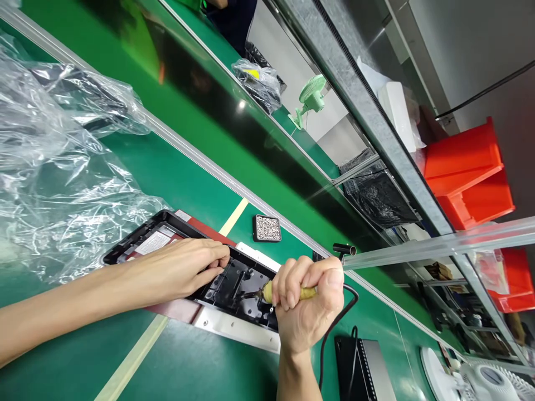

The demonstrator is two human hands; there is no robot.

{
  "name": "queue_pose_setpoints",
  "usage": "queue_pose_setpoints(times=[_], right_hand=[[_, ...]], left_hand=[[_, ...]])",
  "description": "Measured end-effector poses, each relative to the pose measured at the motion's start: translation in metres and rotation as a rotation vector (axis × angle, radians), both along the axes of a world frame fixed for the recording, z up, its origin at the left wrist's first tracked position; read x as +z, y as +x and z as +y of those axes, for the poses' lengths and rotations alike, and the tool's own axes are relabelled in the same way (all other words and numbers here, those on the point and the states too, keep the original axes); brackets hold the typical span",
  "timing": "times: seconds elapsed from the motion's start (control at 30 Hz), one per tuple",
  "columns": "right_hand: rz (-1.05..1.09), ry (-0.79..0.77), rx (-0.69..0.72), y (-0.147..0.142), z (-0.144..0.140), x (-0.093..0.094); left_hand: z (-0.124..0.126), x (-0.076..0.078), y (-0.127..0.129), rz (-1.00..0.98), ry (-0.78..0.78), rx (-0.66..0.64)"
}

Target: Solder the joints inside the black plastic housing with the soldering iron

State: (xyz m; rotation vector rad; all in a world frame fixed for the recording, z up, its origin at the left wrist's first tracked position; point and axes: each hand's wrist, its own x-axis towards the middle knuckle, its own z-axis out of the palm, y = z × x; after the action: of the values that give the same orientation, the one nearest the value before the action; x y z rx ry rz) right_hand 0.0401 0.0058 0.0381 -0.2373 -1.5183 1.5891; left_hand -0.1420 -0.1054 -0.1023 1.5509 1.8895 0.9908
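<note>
Nearest the camera, the right hand point(307, 303) is closed in a fist around the yellow handle of a soldering iron point(288, 293), whose dark tip points left and down into the open black housing point(234, 284); a black cord point(334, 326) runs from the handle down toward the near edge of the green tabletop point(188, 362). Just right of the cord lies a black and grey box point(363, 370), and at the far right corner sits a white fan point(489, 381). The left hand point(184, 270) reaches in from the left, fingers curled together and fingertips pressed down on the housing's inner parts, just beside the iron's tip. The housing lies flat on a metal plate point(234, 328) in the middle of the tabletop, with a white label point(152, 243) on its left end. Left of it spreads a heap of crumpled clear plastic wrap point(54, 167). Just beyond the housing sits a small black tray point(267, 228) of silvery screws. Farther off, a metal rail point(209, 161) crosses the scene, then a glossy dark belt point(234, 111), with a small green fan point(311, 100) and a bagged item point(257, 83) behind it. To the right stand red bins point(468, 172) on a rack.
</note>
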Motion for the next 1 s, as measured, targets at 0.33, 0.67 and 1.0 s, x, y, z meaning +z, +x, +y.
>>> queue_pose_setpoints(times=[0.33, 0.67, 1.0], right_hand=[[-0.004, 0.096, -0.028, -0.003, 0.001, 0.003], [0.012, 0.063, -0.029, -0.008, -0.004, 0.006], [0.029, 0.028, -0.008, -0.007, -0.005, 0.004]], left_hand=[[-0.005, -0.003, 0.004, -0.055, 0.077, -0.009], [-0.002, 0.009, -0.001, -0.125, -0.084, -0.053], [0.001, 0.009, -0.002, -0.104, -0.061, -0.075]])
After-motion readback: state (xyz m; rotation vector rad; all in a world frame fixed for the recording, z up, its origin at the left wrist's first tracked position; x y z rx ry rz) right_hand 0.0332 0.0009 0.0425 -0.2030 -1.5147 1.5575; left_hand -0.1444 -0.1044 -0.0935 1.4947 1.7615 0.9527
